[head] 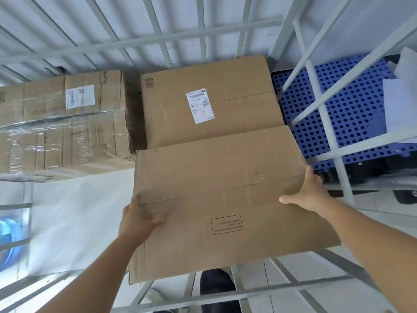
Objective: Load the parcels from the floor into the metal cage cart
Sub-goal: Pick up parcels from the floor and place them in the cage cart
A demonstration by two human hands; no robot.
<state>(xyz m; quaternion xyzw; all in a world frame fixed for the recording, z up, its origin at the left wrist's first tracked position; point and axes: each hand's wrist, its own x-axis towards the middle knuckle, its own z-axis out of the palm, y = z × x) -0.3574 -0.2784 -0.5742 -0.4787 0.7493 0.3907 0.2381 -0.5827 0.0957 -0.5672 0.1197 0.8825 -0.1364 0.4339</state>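
At far left we see a blurred blue round object [8,242] beyond the grey bars of the metal cage cart [144,41]. Inside the cart, on its pale floor [79,218], lies a brown cardboard parcel wrapped in clear plastic film [63,127], bearing a white shipping label [79,96] on its upper face. Just beside it, toward the centre, sits a plain brown cardboard parcel with a white barcode label [207,102]; a narrow dark gap separates the two.

In the foreground we note the large flat brown cardboard box with a printed rectangular mark [223,199], held above the cart floor, its far edge meeting or overlapping the near edge of the labelled central parcel. The left hand [141,219] grasps the box's left edge: the thumb lies on the top face, the remaining fingers wrap under and are hidden. The right hand [309,192] grips the right edge, thumb stretched across the top face, fingers curled over the side. Below the box a dark shoe [216,282] shows between the lower bars.

To the right, outside the cart's bars, we see a blue perforated plastic pallet [352,114] carrying white paper-wrapped packages [401,96].
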